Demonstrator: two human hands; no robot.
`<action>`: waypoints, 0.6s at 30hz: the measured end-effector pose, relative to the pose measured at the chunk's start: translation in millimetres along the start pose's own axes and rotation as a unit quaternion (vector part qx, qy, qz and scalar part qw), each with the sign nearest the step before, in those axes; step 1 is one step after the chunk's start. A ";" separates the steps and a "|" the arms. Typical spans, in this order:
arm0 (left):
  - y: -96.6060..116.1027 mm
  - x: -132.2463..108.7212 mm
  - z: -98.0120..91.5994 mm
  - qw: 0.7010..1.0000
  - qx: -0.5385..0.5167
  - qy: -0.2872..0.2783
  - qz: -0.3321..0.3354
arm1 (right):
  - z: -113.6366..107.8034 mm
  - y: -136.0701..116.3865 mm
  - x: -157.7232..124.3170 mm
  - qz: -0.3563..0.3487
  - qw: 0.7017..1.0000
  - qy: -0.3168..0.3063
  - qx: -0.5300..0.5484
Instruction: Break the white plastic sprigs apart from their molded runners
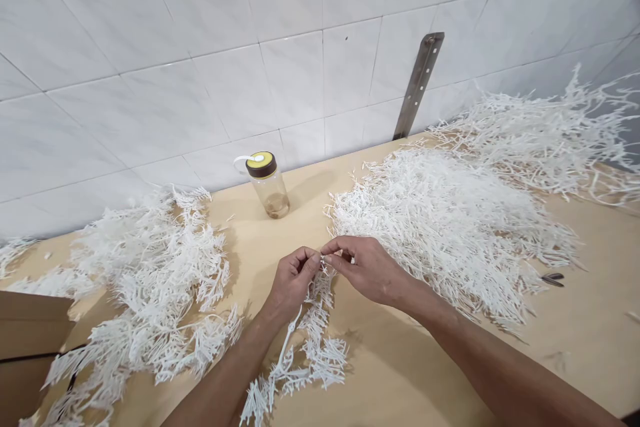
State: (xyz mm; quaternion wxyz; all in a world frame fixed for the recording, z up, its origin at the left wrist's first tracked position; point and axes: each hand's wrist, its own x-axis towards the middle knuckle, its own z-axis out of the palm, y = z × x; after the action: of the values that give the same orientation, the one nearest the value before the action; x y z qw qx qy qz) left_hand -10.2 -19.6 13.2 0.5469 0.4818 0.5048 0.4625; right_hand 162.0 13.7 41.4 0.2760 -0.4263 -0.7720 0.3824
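My left hand (291, 278) and my right hand (367, 267) meet above the wooden tabletop (410, 373), both pinched on one white plastic branched strip (305, 347). The strip hangs down from my fingers and trails toward the near edge between my forearms. Fingertips of both hands nearly touch at its upper end. A large heap of the same white branched pieces (450, 220) lies just right of my right hand. Another heap (150, 300) spreads to the left of my left hand.
A clear jar with a brown and yellow lid (269, 184) stands against the white tiled wall. A metal bracket (419, 83) leans up the wall at the back. A small dark tool (552, 278) lies right of the heap. A cardboard box (25, 340) sits at the left edge.
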 end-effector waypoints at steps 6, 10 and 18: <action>-4.0 0.0 -0.6 0.999 0.046 0.003 0.020 | 2.0 -0.8 0.3 0.034 0.999 -0.002 0.010; -9.1 -0.1 -0.5 0.995 0.089 0.014 0.044 | 4.6 -2.5 -1.0 0.035 0.999 0.003 -0.014; -5.5 -1.7 -1.6 0.999 0.029 -0.025 0.008 | -3.4 1.5 1.2 0.045 0.998 -0.029 0.018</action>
State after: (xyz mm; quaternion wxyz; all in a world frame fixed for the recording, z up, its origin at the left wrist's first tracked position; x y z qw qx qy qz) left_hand -11.8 -21.8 7.9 0.5413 0.5129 0.5006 0.4397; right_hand 164.6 16.5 42.2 0.2436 -0.4443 -0.7528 0.4201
